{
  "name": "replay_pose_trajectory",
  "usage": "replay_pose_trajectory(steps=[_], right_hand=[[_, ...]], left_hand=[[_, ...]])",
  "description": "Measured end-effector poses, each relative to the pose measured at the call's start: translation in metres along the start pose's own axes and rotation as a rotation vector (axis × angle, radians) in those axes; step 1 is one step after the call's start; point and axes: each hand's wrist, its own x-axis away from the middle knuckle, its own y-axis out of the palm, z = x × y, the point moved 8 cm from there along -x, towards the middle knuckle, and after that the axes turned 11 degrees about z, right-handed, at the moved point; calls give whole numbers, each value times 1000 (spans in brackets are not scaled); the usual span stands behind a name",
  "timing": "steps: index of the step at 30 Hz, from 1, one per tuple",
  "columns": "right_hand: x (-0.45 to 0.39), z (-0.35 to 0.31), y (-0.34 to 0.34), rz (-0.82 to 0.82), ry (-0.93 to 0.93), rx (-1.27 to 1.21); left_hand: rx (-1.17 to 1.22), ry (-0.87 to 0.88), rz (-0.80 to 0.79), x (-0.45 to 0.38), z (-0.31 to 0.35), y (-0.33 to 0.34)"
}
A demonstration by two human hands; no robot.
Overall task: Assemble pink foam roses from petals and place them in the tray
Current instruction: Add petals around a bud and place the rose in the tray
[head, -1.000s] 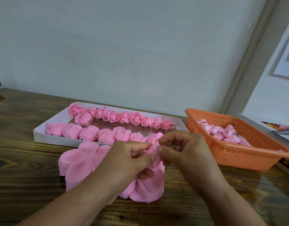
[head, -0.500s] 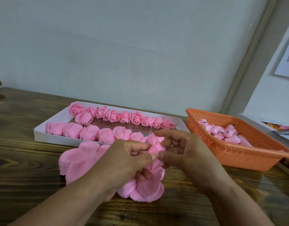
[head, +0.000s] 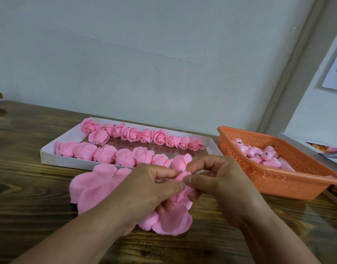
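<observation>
My left hand (head: 150, 191) and my right hand (head: 219, 181) meet over the table, both pinching a pink foam rose bud (head: 184, 177) with petals folded up around it. Loose petals of the same piece (head: 171, 220) hang down below my fingers onto the wood. A stack of flat pink petal sheets (head: 93, 185) lies to the left, partly under my left hand. Behind them, the white tray (head: 49, 155) holds two rows of finished pink roses (head: 160, 137).
An orange perforated basket (head: 289, 180) with small pink buds stands to the right. A white box edge (head: 312, 147) shows at the far right. The wall rises close behind the tray. Bare wooden tabletop (head: 30, 206) spreads to the left.
My right fingers have shifted around the bud, pressing a petal closer against it. The hanging petals have barely moved.
</observation>
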Motion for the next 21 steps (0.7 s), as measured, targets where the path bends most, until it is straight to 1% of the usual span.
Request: replay_pose_trajectory(steps=[4, 7, 9, 11, 12, 15, 18, 21], right_hand=[[0, -2, -2, 5, -5, -1], [-3, -4, -11, 48, 9, -46], [-5, -5, -19, 75, 35, -145], [-6, -7, -24, 88, 47, -225], [-6, -8, -26, 87, 45, -240], [-5, -8, -23, 66, 26, -209], [-4, -6, -18, 42, 4, -106], [-3, -6, -14, 27, -23, -55]], left_hand=[[-93, 52, -6, 2, 8, -1], [-231, 183, 88, -3, 21, -16], [-360, 264, 138, -5, 28, -26], [-507, 334, 93, -3, 29, -22], [-527, 356, 42, -2, 28, -15], [-428, 395, -70, 5, 27, 4], [-340, 423, -83, 7, 29, 10], [-279, 369, -103, 6, 25, 10]])
